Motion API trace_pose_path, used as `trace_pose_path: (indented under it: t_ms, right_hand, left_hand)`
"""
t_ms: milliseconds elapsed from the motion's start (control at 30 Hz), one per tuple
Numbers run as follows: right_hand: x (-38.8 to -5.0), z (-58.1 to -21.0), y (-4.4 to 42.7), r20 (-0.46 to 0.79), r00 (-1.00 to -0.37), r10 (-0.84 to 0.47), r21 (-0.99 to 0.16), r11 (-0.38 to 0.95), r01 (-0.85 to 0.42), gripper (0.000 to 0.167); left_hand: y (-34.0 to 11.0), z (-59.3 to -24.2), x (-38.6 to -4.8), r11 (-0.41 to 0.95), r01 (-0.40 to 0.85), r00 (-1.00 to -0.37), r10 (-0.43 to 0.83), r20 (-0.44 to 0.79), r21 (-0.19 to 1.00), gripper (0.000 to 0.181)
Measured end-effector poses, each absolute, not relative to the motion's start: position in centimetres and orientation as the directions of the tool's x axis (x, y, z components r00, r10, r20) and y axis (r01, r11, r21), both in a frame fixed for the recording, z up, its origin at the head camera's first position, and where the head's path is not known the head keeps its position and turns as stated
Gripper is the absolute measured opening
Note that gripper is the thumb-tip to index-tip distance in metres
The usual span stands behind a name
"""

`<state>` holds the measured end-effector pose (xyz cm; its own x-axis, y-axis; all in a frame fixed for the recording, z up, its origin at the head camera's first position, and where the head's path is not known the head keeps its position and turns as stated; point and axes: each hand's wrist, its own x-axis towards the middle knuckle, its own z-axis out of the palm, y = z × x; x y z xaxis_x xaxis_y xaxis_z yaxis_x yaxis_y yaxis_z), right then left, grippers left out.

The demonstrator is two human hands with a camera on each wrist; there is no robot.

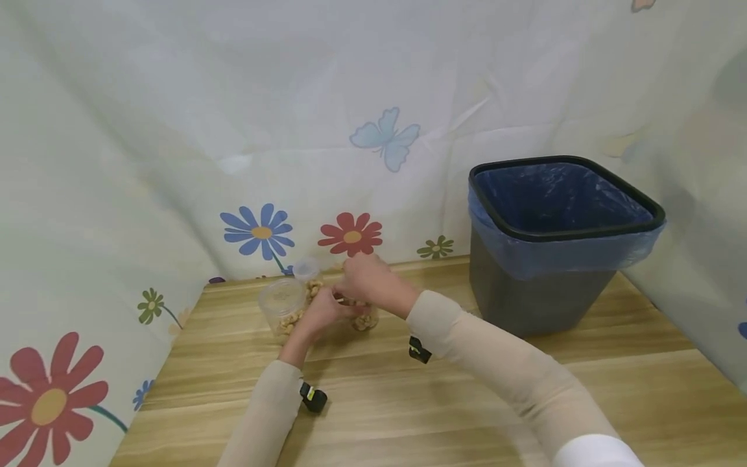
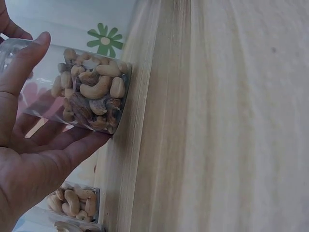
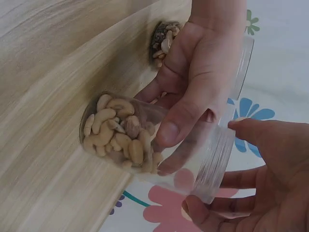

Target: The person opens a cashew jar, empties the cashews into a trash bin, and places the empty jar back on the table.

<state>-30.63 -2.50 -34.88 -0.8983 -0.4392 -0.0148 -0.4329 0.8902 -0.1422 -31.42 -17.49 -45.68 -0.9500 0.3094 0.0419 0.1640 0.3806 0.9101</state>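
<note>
My left hand [image 1: 327, 309] wraps round a clear jar [image 1: 365, 319] of cashews and darker nuts standing on the table; in the left wrist view the thumb and fingers grip the jar [image 2: 91, 92] along its sides. At the jar's ribbed screw lid [image 3: 215, 162], my right hand [image 3: 275, 169] curls thumb and fingers round the rim in the right wrist view. From the head, the right hand [image 1: 370, 282] is above the jar and covers its top.
To the left stand a wide jar [image 1: 282, 305] and a smaller jar [image 1: 307, 271], both holding cashews. A grey bin [image 1: 525, 298] with a blue liner stands on the right side of the wooden table [image 1: 373, 402]. A flowered sheet [image 1: 292, 97] hangs behind.
</note>
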Motion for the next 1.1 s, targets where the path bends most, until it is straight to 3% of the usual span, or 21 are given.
trace_pose_path:
  t_ms: [133,300,400,600,733,900,1100]
  right_hand:
    - [-30.4,-34.6,-2.9,-0.032,-0.905,-0.423,-0.093,0.903,-0.419,0.047]
    - [-30.5,-34.1,-2.8,-0.106,-0.872,-0.478,-0.183,0.871,-0.456,0.042]
    - [-30.8,-33.8,-2.5,-0.129,-0.824,-0.552,-0.21,0.827,-0.521,0.035]
    - [-31.9,-33.7,-1.7,-0.124,-0.686,-0.717,-0.155,0.697,-0.7,0.027]
    - [-32.6,-33.4,-1.3,-0.122,-0.627,-0.769,-0.106,0.639,-0.762,0.007]
    - [-32.9,-32.9,-1.0,-0.128,-0.57,-0.811,-0.113,0.583,-0.804,0.039]
    - [-33.3,-32.2,-0.6,-0.142,-0.524,-0.84,-0.132,0.54,-0.831,0.041]
  left_hand:
    - [-17.4,-45.8,-31.5,0.403,0.182,-0.951,0.304,0.056,0.897,0.025]
    - [-17.5,-46.1,-31.4,0.402,0.166,-0.952,0.303,0.04,0.9,0.034]
    - [-17.6,-46.2,-31.6,0.397,0.148,-0.958,0.283,0.033,0.906,0.04]
    - [-17.5,-46.0,-31.8,0.41,0.149,-0.96,0.279,0.031,0.9,0.044]
    - [-17.3,-45.6,-31.8,0.415,0.152,-0.958,0.287,0.029,0.897,0.046]
    - [-17.4,-45.3,-31.5,0.387,0.149,-0.955,0.296,0.031,0.91,0.045]
    - [-17.6,-45.5,-31.7,0.413,0.144,-0.951,0.308,0.011,0.899,0.052]
